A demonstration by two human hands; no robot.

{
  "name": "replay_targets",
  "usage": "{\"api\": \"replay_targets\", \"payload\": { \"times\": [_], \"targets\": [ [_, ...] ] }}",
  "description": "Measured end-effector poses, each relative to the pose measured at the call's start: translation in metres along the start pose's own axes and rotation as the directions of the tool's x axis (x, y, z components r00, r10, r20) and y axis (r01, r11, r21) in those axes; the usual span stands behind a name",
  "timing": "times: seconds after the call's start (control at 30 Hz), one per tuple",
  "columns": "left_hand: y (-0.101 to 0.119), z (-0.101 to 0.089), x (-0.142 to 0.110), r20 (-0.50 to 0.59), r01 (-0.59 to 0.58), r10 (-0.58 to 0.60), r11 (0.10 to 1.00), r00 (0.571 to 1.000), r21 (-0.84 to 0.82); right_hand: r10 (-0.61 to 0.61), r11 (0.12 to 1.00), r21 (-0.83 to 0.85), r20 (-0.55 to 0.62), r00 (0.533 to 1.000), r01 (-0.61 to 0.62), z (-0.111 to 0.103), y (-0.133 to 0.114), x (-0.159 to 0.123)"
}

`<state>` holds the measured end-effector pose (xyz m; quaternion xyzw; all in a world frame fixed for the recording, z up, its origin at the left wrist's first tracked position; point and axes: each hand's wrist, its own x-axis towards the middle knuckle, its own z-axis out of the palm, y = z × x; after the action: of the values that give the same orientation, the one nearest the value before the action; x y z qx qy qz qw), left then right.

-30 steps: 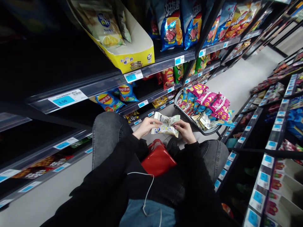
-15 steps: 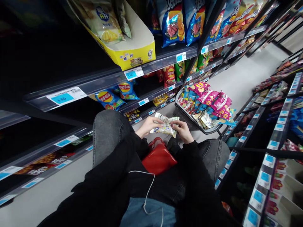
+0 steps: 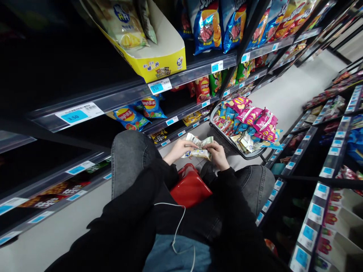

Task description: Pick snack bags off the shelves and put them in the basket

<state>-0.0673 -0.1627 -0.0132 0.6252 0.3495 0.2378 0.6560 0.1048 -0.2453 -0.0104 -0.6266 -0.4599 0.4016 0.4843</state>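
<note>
Between my knees, above a red stool (image 3: 191,187), both hands grip pale snack bags (image 3: 197,153) with a blue logo. My left hand (image 3: 179,149) is closed on their left end, and my right hand (image 3: 218,154) pinches the right end. They seem to be two small bags, one behind the other, though the fingers partly cover them. Just beyond my right hand stands a shopping basket (image 3: 259,154), heaped with pink chip bags (image 3: 251,115), blue packets and several pale packets (image 3: 245,143).
Shelves with price tags (image 3: 79,113) run along the left, holding a yellow display box (image 3: 164,64) and blue chip bags (image 3: 127,118). More shelving (image 3: 313,215) stands close on the right. The pale aisle floor (image 3: 309,79) stretches away past the basket.
My fingers have shifted slightly on the pale snack bags, whose front one now lies flatter and lower, with a wider gap between the two. The basket and shelves stay put.
</note>
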Motion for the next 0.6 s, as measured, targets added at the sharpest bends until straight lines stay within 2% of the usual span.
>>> {"api": "replay_targets", "payload": {
  "times": [0.2,0.37,0.47,0.53,0.6],
  "targets": [
    [-0.004,0.001,0.002,-0.155,-0.169,0.207,0.959,0.966,0.229,-0.121,0.977,-0.190,-0.091,0.989,0.102,0.003,-0.004,-0.002],
    [-0.006,-0.002,0.001,-0.273,-0.183,0.342,0.861,0.899,0.475,-0.126,0.952,-0.287,-0.060,0.990,0.104,0.004,-0.006,-0.005],
    [-0.008,-0.005,0.002,-0.347,-0.152,0.360,0.850,0.866,0.504,-0.019,0.958,-0.281,0.099,0.995,0.046,0.001,-0.008,-0.007],
    [-0.009,-0.007,0.003,-0.338,-0.155,0.344,0.865,0.876,0.478,0.078,0.965,-0.261,0.306,0.949,0.004,-0.008,-0.008,-0.008],
    [-0.009,-0.008,0.004,-0.249,-0.187,0.324,0.873,0.913,0.450,0.113,0.964,-0.267,0.437,0.892,0.009,-0.020,-0.005,-0.007]
  ]
}}
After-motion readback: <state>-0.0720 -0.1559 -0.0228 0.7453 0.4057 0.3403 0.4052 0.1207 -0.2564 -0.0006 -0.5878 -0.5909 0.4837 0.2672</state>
